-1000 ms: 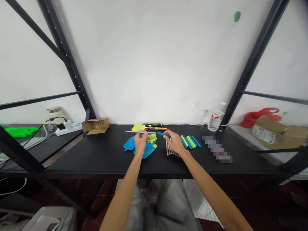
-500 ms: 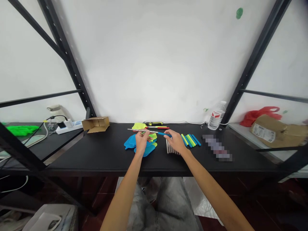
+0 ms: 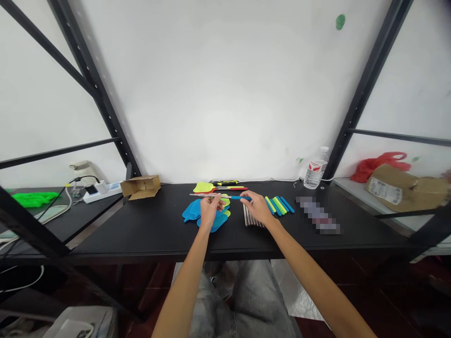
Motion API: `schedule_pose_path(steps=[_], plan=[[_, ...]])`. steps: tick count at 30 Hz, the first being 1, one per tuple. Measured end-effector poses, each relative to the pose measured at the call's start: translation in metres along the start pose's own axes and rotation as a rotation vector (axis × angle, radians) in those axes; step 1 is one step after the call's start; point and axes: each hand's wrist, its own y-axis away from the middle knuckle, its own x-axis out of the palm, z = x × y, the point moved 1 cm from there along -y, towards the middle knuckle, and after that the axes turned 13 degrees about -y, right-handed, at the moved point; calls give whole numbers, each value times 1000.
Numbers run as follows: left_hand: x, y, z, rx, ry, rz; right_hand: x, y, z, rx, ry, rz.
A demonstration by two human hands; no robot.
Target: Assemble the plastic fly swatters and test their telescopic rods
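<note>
My left hand (image 3: 210,210) is closed around a thin metal rod (image 3: 198,195), held level just above the table. The rod's right end meets a blue handle (image 3: 237,197), which my right hand (image 3: 258,207) pinches between thumb and fingers. Beneath my left hand lie several blue fly swatter heads (image 3: 190,211) and yellow-green ones, partly covered by the hand. A row of metal rods (image 3: 248,219) rests under my right hand, which hides their far ends. Just right of it are several blue and yellow-green handles (image 3: 281,204) side by side.
Yellow and red fly swatters (image 3: 204,188) lie at the back of the black table (image 3: 141,230). An open cardboard box (image 3: 141,188) stands at the left, a water bottle (image 3: 315,170) at the back right. A blurred patch (image 3: 319,217) covers something on the right.
The metal rod and blue handle are now more nearly in one straight line. My left hand has shifted slightly right along with the rod. The camera view has moved a little.
</note>
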Motion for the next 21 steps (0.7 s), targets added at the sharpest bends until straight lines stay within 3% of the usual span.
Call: schedule_pose_path(steps=[12,21], plan=[[8,4,0,79,-107,191,1,1,5,-40,-19,67],[1,-2,4,-19,140,-6,0,1,4,3,-13,-21]])
